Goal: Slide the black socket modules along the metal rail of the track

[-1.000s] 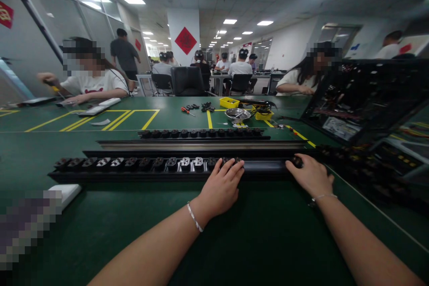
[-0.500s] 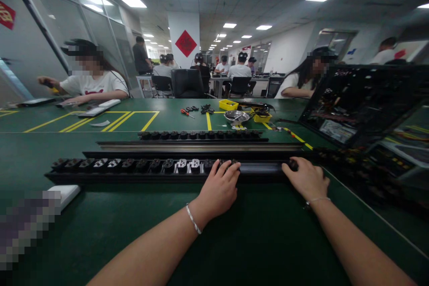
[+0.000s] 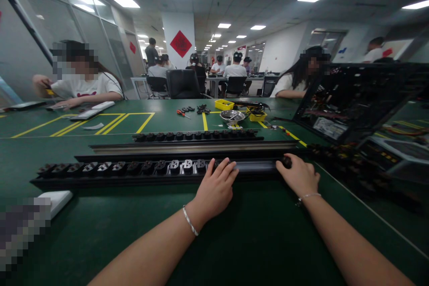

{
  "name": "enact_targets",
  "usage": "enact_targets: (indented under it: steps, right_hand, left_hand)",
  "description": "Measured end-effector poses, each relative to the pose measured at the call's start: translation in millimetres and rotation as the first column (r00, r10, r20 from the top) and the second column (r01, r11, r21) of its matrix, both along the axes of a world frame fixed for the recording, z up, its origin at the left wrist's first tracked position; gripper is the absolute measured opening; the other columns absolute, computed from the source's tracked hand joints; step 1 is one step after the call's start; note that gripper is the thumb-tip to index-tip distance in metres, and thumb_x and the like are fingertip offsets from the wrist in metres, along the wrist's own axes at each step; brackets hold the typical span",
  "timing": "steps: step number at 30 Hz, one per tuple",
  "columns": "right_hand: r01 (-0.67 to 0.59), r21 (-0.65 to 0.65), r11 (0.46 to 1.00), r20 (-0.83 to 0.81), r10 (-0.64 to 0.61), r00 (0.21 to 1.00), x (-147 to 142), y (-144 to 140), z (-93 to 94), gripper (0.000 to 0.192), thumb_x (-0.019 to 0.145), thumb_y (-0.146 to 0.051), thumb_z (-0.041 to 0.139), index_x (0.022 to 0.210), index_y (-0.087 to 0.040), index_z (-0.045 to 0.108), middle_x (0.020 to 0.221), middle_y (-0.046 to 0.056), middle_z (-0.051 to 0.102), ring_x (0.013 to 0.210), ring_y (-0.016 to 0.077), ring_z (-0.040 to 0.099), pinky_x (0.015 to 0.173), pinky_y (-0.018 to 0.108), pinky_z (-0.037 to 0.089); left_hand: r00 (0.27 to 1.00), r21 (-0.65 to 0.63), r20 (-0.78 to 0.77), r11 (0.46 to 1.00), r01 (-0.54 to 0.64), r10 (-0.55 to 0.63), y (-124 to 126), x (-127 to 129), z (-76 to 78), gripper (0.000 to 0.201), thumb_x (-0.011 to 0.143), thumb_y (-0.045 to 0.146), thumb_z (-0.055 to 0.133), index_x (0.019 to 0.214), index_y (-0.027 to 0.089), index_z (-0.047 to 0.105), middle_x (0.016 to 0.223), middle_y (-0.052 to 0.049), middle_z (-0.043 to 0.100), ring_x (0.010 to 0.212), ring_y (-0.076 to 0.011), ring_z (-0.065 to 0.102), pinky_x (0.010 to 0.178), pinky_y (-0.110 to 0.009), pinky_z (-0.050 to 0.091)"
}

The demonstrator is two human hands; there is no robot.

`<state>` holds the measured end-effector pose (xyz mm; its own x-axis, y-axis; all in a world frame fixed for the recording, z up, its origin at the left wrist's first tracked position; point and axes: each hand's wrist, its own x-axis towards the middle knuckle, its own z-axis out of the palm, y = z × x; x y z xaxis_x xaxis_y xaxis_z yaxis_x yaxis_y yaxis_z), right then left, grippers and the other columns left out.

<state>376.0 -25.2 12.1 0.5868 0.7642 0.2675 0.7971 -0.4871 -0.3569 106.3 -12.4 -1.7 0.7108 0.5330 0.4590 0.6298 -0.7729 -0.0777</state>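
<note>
A long black power strip [image 3: 134,170] with a row of sockets lies across the green table [image 3: 251,232] in front of me. My left hand [image 3: 214,190] rests on its middle, fingers spread over the last sockets and the bare channel. My right hand [image 3: 296,175] touches the strip's right end, fingertips on a small black part there. Whether it grips that part cannot be told. Behind the strip lie a silver rail [image 3: 194,147] and a second black socket strip [image 3: 197,135].
An open black computer case [image 3: 355,100] stands at the right. A metal bowl [image 3: 232,116], yellow bins [image 3: 224,104] and a red-handled screwdriver [image 3: 181,113] lie farther back. A white block [image 3: 55,199] sits at the left. Other people work across the table.
The view has swung slightly, shifting everything left in the picture. Both hands stay on the strip in the same places.
</note>
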Motion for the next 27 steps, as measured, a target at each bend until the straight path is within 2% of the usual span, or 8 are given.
enact_targets:
  steps: [6,13,27]
  right_hand:
    - [0.006,-0.003,1.0,0.0,-0.006,1.0,0,2,0.3,0.052,0.079,-0.053,0.04,0.121,-0.025,0.054,0.128,0.007,0.055,0.112,0.0342,0.045,0.091,0.058,0.034]
    - [0.031,0.019,0.999,-0.007,-0.03,1.0,2,1,3.1,0.049,0.079,-0.05,0.042,0.119,-0.025,0.056,0.114,0.011,0.062,0.11,0.032,0.048,0.09,0.052,0.037]
    - [0.051,0.024,0.998,-0.066,-0.049,0.997,11,1,3.9,0.048,0.079,-0.048,0.043,0.12,-0.027,0.055,0.115,0.01,0.061,0.111,0.0324,0.049,0.09,0.051,0.038]
  left_hand:
    - [0.999,-0.009,-0.024,1.0,0.021,-0.022,1,-1,-1.4,0.048,0.09,0.026,0.041,0.138,0.023,0.039,0.144,-0.001,0.043,0.14,-0.0229,0.02,0.115,-0.053,0.01]
    - [1.0,-0.027,0.0,0.999,0.027,-0.027,2,-1,-3.3,0.048,0.089,0.025,0.042,0.137,0.023,0.04,0.142,-0.001,0.045,0.14,-0.0231,0.021,0.115,-0.052,0.009]
    - [0.999,-0.034,0.01,0.998,0.044,-0.043,2,-2,-2.5,0.048,0.089,0.025,0.042,0.137,0.021,0.04,0.141,-0.002,0.047,0.14,-0.0237,0.021,0.115,-0.052,0.009]
